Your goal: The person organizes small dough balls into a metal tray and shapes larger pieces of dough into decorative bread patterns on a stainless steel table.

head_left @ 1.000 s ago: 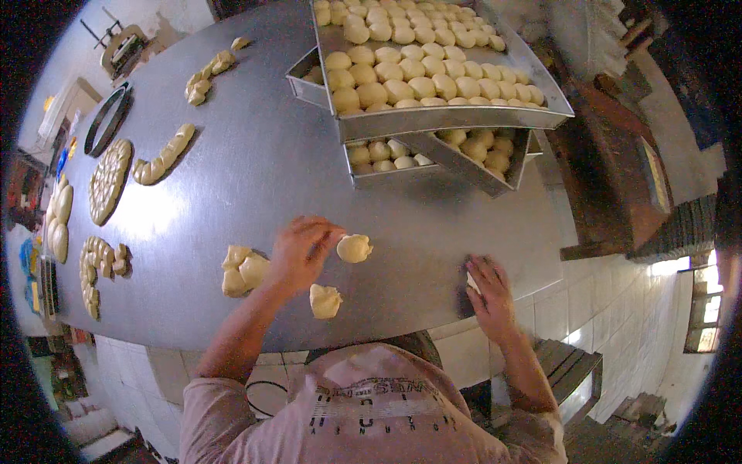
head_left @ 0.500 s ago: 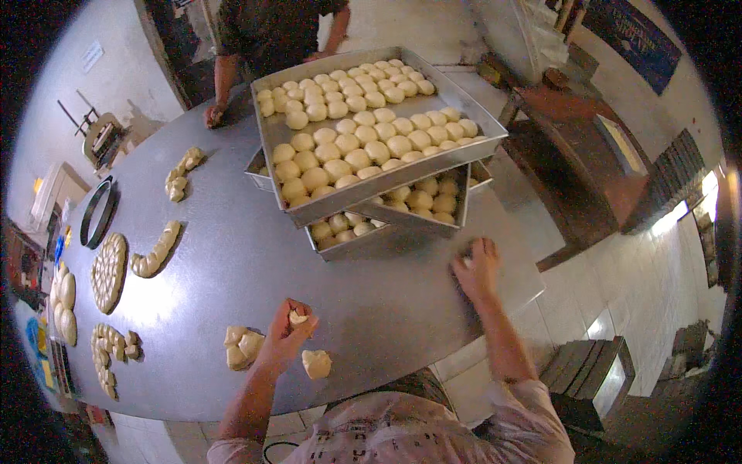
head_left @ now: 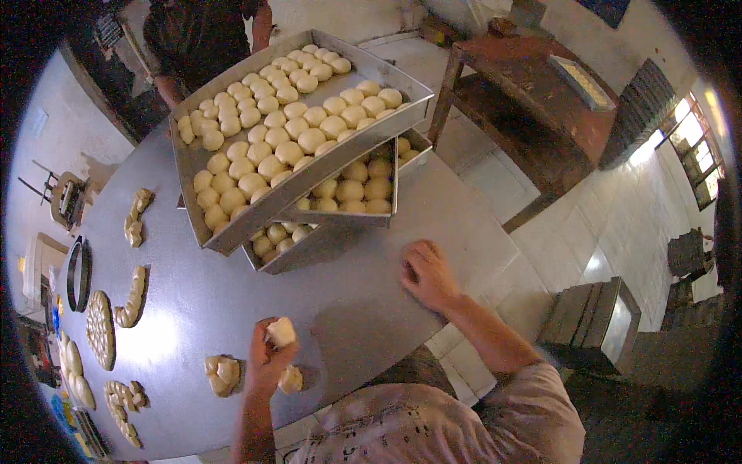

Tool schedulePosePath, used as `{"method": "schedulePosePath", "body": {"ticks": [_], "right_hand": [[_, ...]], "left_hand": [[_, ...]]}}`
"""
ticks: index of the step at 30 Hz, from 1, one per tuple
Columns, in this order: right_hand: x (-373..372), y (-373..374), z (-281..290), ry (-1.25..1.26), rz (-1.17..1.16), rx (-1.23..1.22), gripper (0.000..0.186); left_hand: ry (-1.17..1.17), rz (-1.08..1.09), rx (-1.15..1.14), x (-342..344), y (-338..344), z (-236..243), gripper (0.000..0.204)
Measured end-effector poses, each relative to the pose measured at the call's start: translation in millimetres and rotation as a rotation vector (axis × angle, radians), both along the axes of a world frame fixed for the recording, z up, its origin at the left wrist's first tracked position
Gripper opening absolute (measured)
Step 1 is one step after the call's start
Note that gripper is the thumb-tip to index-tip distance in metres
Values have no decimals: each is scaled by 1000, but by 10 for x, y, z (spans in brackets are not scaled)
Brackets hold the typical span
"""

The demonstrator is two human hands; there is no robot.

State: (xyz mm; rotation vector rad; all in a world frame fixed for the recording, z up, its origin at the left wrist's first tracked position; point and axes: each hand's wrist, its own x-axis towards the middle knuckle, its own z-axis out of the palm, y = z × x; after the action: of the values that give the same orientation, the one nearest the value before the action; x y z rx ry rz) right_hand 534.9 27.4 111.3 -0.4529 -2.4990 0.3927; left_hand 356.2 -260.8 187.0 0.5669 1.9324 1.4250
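My left hand (head_left: 267, 357) grips a pale chunk of dough (head_left: 281, 332), raised over the metal table. Right beside that wrist lies a smaller dough piece (head_left: 291, 379), and a larger dough lump (head_left: 223, 376) sits to its left. My right hand (head_left: 427, 271) is curled down against the tabletop near the right edge; whatever may be under its palm is hidden. Ahead of both hands, a large metal tray (head_left: 340, 83) of round dough balls rests tilted on other trays (head_left: 340, 219), which also contain dough balls.
Dough strips (head_left: 134, 298), a scored dough disc (head_left: 100, 330) and a black ring (head_left: 78, 274) lie along the left side. A co-worker (head_left: 201, 39) stands beyond the trays. A brown wooden table (head_left: 502, 69) is at the far right, with dark stacked trays (head_left: 583, 325) on the floor nearer.
The view has turned right, so the table and trays appear shifted left. My left hand has turned, showing more of its dough chunk. My right hand stays curled on the tabletop.
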Motion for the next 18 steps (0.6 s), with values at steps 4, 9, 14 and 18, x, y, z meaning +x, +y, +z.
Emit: {"method": "schedulePosePath", "body": {"ticks": [4,9,14,18], "right_hand": [[160,540,97,-19,-419,-81,23],[198,141,191,-164,-190,16,31],[362,827,902,80,-273,-943,29],[-944,1020,1980,869,188,-925,37]], "left_hand": [[-94,65,115,-11,-7,-94,16],[-40,257,64,-37,29,-55,22],[-6,507,19,-188,-571,-193,30],[-113,481,205,89,-414,-56,32]]}}
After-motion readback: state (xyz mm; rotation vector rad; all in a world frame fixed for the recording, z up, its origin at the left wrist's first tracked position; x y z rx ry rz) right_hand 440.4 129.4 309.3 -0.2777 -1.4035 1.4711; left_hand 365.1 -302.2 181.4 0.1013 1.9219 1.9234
